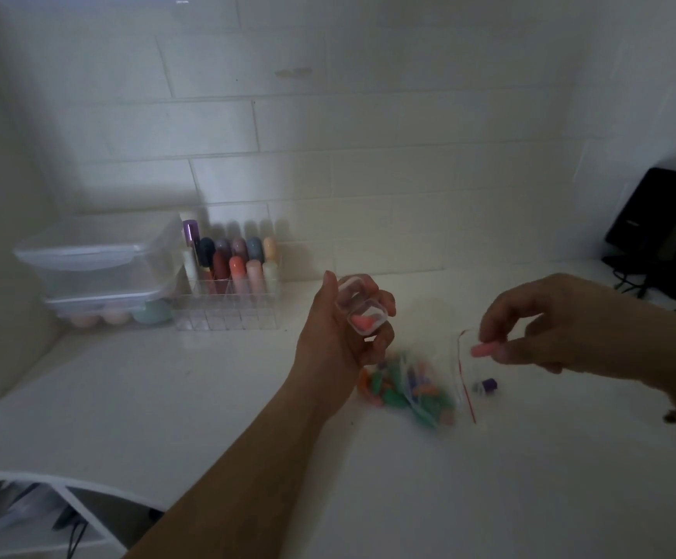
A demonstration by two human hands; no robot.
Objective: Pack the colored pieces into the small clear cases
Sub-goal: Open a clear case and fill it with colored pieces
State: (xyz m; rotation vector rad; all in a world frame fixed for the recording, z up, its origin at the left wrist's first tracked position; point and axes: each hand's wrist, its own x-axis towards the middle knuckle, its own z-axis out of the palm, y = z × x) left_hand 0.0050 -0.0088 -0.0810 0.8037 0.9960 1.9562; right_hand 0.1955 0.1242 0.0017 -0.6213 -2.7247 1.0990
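Note:
My left hand point(340, 336) holds a small clear case point(362, 310) above the white counter, its lid hinged open, with a pink piece inside. My right hand point(546, 328) pinches another pink piece point(483, 350) between thumb and fingertips, to the right of the case. Below and between my hands lies a clear zip bag point(413, 387) with a red seal strip, holding several green, orange and purple pieces. A purple piece point(488, 385) lies loose on the counter just right of the bag.
At the back left stand stacked clear lidded boxes point(98, 272) and a clear organizer point(227, 300) of colored tubes. A black device with cables point(651, 227) sits at the far right. The white counter point(207, 397) ends at the lower left above shelves.

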